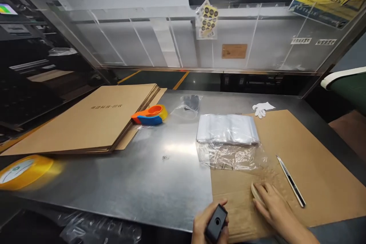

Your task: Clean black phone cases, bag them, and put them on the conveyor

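Here, held one black, holed rectangular block (216, 224) clamped in the grip of the left hand (200, 224), near the edge of the tabletop (137, 183), tilted lengthwise away and rightward, left of the right hand (271, 206). Pinched in the latter one pale tan, rounded object (257, 195), too blurred to name, over a brown cardboard sheet (320, 183). Counted besides: one white-and-black cutter (291, 181), one white fabric glove (262, 109), one loose yellow tape roll (36, 173), one orange-and-blue tape dispenser (147, 119).

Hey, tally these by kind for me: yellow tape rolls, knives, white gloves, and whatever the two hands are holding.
Yellow tape rolls: 2
Knife: 1
White glove: 1
Held things: 2 (black block in the left hand; pale rounded item in the right hand)
Total: 6
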Demonstrator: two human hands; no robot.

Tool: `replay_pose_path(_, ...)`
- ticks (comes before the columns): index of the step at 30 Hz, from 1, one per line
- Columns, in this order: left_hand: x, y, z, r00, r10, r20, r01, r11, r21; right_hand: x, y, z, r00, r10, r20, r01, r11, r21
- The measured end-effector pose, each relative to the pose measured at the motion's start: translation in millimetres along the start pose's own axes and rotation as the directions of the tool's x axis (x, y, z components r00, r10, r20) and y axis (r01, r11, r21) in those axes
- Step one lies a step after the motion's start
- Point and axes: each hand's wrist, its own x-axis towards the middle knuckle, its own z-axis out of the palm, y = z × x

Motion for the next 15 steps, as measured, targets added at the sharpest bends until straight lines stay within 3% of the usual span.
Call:
replay_pose_path(2,-4.4,0.6,-9.5,0.998,0.054,0.024,-0.057,0.99,0.128,-0.7,-19.3,-29.2,0.997,-0.08,0.018,0.072,0.963,0.258)
replay_pose_path(4,-6.5,3.8,-18.9,0.994,0.078,0.074,-0.092,0.973,0.21,-3.1,-48.3,-55.8,0.99,-0.127,-0.061,0.141,0.902,0.407)
replay_pose_path(6,-8.3,7.3,-26.5,0.988,0.098,0.119,-0.126,0.959,0.256,-7.3,-81.6,-66.6,0.981,-0.145,-0.127,0.19,0.843,0.503)
replay_pose_path(8,-11.5,9.9,-31.0,0.98,0.136,0.147,-0.17,0.952,0.253,-10.9,-110.7,-60.7,0.992,-0.03,-0.121,0.095,0.818,0.568)
replay_pose_path(10,-16.7,11.4,-33.0,0.977,0.194,0.083,-0.208,0.952,0.225,-12.1,-128.8,-46.6,0.996,0.032,-0.086,0.027,0.793,0.609)
replay_pose_path(15,-31.8,5.9,-38.6,0.99,0.121,0.069,-0.134,0.961,0.242,-14.1,-137.6,-25.6,0.963,-0.094,-0.253,0.235,0.753,0.614)
